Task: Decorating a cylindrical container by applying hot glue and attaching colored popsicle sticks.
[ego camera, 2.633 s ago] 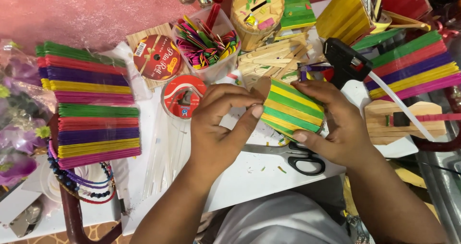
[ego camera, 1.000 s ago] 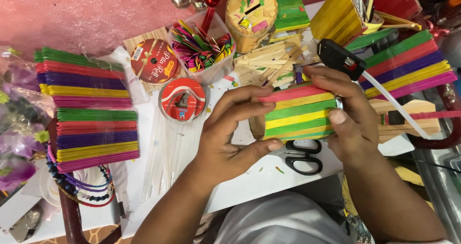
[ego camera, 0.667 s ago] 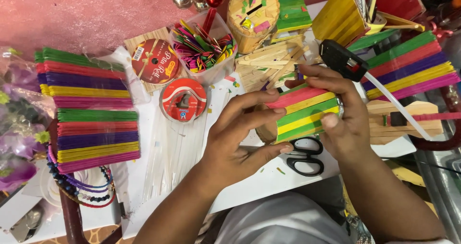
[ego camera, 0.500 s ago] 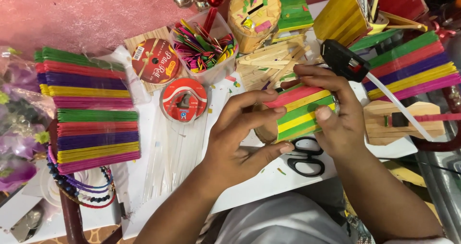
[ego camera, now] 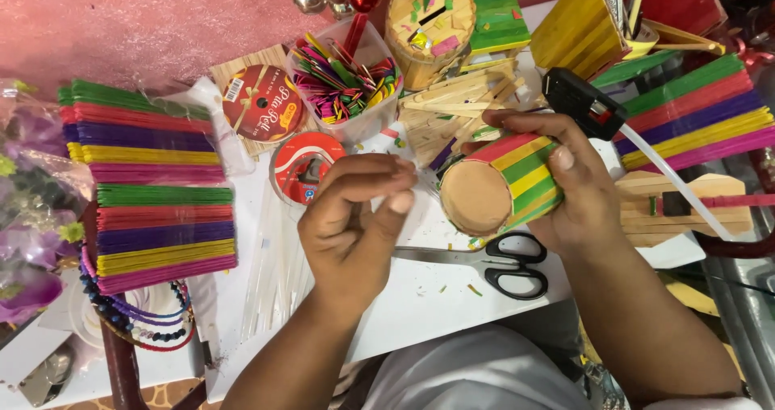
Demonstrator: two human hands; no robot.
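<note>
At the near edge of a white table [ego camera: 420,305], a person's left hand [ego camera: 351,228] hovers with its fingers curled inward and thumb pressed to the fingertips; whether anything is pinched between them cannot be told. Just beside it, the right hand [ego camera: 577,188] wraps around a small round cup of coloured craft sticks [ego camera: 504,186], tilted on its side so that its brown cardboard base faces the left hand. The cup is held above the table's middle, with thumb and fingers clamped on its striped pink, yellow and green wall. Black-handled scissors [ego camera: 500,265] lie flat below the cup, near the front edge. Toward the left edge sit stacked bundles of coloured sticks [ego camera: 153,192], with a string of beads [ego camera: 137,317] at the near left corner. Farther back stand a red tape roll [ego camera: 303,166], a red ribbon spool [ego camera: 262,102] and a clear tub of coloured stick offcuts [ego camera: 347,83]. A black glue gun [ego camera: 585,103] rests toward the far right, beside loose plain wooden sticks [ego camera: 452,107].
</note>
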